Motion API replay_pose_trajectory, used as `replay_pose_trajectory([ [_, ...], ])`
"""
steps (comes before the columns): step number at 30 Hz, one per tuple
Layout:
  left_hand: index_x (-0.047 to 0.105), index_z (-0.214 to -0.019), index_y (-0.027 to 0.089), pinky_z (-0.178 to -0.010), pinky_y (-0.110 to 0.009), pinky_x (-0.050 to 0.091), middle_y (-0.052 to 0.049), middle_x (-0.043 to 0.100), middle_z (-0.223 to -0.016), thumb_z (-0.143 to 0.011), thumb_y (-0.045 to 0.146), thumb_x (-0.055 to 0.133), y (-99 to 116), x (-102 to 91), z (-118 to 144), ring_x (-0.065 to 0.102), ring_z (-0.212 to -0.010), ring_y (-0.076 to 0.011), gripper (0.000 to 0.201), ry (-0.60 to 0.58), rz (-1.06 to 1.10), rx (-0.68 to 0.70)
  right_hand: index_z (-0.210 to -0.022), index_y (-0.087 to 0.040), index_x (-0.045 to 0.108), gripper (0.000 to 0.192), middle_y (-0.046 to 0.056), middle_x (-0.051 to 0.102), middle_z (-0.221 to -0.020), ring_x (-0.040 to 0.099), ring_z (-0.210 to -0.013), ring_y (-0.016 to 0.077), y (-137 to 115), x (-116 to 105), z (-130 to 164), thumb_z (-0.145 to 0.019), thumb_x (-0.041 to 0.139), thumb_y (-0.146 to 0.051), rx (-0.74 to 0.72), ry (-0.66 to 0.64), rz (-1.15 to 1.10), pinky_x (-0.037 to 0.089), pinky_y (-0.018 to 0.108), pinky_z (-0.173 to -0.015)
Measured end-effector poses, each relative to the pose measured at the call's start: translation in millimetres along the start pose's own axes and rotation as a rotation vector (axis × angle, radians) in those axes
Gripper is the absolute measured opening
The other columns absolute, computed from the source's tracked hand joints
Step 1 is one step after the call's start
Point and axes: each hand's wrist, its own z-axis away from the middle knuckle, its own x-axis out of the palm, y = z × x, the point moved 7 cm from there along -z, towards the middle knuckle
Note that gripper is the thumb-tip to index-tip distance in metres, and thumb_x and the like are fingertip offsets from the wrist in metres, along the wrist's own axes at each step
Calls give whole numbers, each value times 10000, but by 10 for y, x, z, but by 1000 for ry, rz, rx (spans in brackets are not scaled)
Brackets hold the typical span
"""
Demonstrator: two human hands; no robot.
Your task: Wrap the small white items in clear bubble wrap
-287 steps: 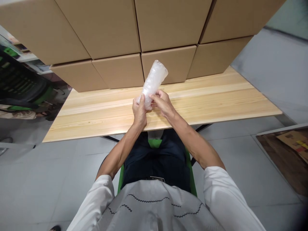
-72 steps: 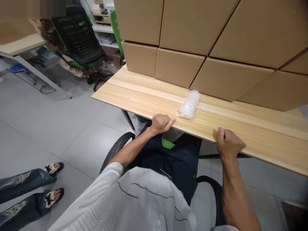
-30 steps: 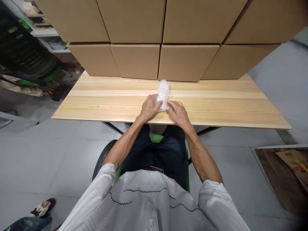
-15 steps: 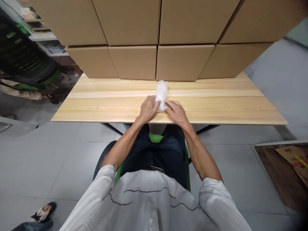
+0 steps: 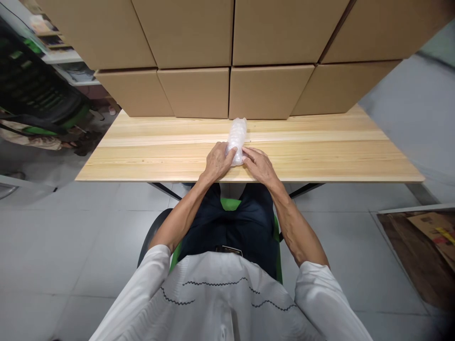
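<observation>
Wooden table (image 5: pixel 320 156), cardboard boxes (image 5: pixel 199 90) behind: left hand (image 5: pixel 217 161) and right hand (image 5: pixel 259 163) loosely cupped bubble-wrap roll (image 5: pixel 237 137)'s near end; firmer grasp probably needed for lifting.

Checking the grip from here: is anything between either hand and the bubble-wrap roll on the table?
Nothing visible. The left hand and right hand both touch the near end of the bubble-wrap roll, which lies on the wooden table. The cardboard boxes sit behind the roll, close to its far end.

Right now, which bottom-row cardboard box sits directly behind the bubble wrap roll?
The third box from the left in the bottom row. The bubble wrap roll, held by both hands, points at its lower left corner; the other boxes sit off to either side.
</observation>
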Motion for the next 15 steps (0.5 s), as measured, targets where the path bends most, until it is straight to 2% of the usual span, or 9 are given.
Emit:
replay_pose_trajectory([
  [5, 743, -1006, 217, -1049, -465, 587, -124, 724, -1085, -1161, 535, 686, -8, -13, 9, 724, -1101, -319, 358, 16, 27, 7, -1646, -252, 756, 621, 85, 783, -1643, 728, -1530, 353, -50, -20, -22, -1063, 564, -348, -6, 5, -63, 525, 585, -1358],
  [8, 729, -958, 229, -1018, -444, 574, -103, 665, -1038, -1147, 550, 713, -1, -37, 11, 698, -1089, -308, 372, 12, 57, 7, -1654, -231, 743, 633, 108, 785, -1636, 742, -1509, 361, -107, -5, -33, -1060, 551, -334, -3, 11, -94, 497, 624, -1372],
  [12, 683, -866, 232, -957, -414, 538, -73, 641, -971, -1126, 462, 730, -25, -87, -6, 677, -999, -276, 350, -5, 99, -40, -1652, -233, 724, 625, 120, 772, -1653, 725, -1537, 370, -180, 33, -29, -1054, 572, -333, 20, 41, -131, 378, 713, -1437],
  [15, 685, -825, 222, -894, -381, 509, -50, 680, -913, -1095, 354, 687, -88, -128, -28, 670, -918, -244, 301, -24, 176, -93, -1632, -235, 734, 616, 122, 772, -1654, 723, -1542, 362, -208, 64, -23, -1044, 612, -374, 40, 95, -228, 407, 676, -1440],
])
